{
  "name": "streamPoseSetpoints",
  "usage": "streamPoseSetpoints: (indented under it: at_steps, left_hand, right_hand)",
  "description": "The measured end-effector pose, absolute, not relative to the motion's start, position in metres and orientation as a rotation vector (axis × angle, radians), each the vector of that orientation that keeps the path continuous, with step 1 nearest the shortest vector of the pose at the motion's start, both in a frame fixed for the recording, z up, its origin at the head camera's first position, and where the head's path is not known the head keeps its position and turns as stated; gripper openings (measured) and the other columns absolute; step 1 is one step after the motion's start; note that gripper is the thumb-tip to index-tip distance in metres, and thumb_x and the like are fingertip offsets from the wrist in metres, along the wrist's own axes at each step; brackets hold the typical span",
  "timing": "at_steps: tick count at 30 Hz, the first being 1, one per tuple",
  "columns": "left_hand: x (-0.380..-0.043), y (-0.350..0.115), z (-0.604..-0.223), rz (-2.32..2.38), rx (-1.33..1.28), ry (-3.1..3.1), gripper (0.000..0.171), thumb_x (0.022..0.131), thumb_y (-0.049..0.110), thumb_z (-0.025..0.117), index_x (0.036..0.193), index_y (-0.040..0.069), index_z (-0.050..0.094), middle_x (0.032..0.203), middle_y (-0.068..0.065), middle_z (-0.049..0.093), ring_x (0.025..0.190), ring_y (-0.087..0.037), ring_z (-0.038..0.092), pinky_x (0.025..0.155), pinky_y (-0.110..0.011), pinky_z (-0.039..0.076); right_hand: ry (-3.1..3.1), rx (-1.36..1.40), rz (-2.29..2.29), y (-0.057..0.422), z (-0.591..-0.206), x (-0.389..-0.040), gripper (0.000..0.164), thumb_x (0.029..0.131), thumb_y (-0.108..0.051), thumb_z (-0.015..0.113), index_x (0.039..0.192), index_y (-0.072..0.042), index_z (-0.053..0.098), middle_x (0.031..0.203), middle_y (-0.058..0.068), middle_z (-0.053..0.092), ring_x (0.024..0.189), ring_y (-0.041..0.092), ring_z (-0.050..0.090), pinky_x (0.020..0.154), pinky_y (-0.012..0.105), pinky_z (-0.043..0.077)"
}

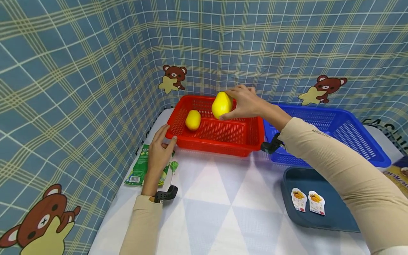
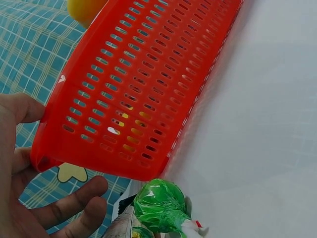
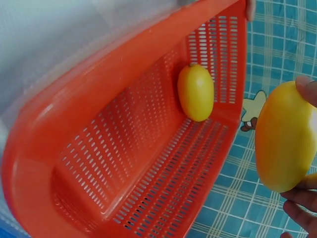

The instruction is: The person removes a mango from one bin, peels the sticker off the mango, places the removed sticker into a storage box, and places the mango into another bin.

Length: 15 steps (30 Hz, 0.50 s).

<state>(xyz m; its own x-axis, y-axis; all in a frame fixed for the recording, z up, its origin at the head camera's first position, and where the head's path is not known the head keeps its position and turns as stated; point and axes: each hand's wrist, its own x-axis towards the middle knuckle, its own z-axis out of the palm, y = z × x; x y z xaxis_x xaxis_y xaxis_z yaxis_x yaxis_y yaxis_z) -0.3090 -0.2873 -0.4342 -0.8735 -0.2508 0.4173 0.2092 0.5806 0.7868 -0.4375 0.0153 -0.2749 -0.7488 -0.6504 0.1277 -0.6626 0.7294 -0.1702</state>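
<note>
My right hand (image 1: pixel 243 102) holds a yellow mango (image 1: pixel 222 105) between thumb and fingertips, up over the red basket (image 1: pixel 220 147). Inside that basket, toward its left end, lies a second mango (image 3: pixel 196 92). At the basket's left front corner my left hand (image 1: pixel 159 150) pinches the rim; in the left wrist view the thumb (image 2: pixel 25 108) lies against the red wall and the lower fingers are spread away from it. Under the left hand are a green packet (image 1: pixel 137 171) and a lollipop in a green wrapper (image 2: pixel 161 206).
Right of the red basket stands a blue basket (image 1: pixel 360 138), partly behind my right arm. In front of it sits a dark teal tray (image 1: pixel 331 225) bearing two paper food cutouts (image 1: pixel 315 202). A plaid cloth (image 1: pixel 204 42) with bears hangs behind and at the left.
</note>
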Motion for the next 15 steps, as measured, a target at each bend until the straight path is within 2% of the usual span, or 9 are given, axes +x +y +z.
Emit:
streamPoseSetpoints:
  at_steps: [8,15]
  left_hand:
    - [-0.309,-0.287,-0.432,-1.229,0.016,-2.325,0.056,0.099,0.033,0.063,0.150,0.015,0.048,0.156,0.006,0.040,0.080,-0.021,0.062,0.069,-0.031,0.055]
    - [-0.308,-0.289,-0.433,-1.212,0.007,-2.329,0.057,0.098,0.033,0.063,0.150,0.015,0.048,0.156,0.005,0.040,0.082,-0.024,0.061,0.070,-0.036,0.056]
  right_hand:
    - [-2.866,1.123,0.309,0.005,-0.283,-0.450,0.104,0.074,-0.066,0.076,0.151,-0.004,0.042,0.153,0.015,0.041,0.139,0.034,0.029,0.098,0.055,0.025]
    - [-2.893,1.124,0.267,-0.006,-0.298,-0.467,0.099,0.075,-0.067,0.073,0.149,-0.006,0.046,0.149,0.015,0.045,0.142,0.036,0.026,0.103,0.059,0.022]
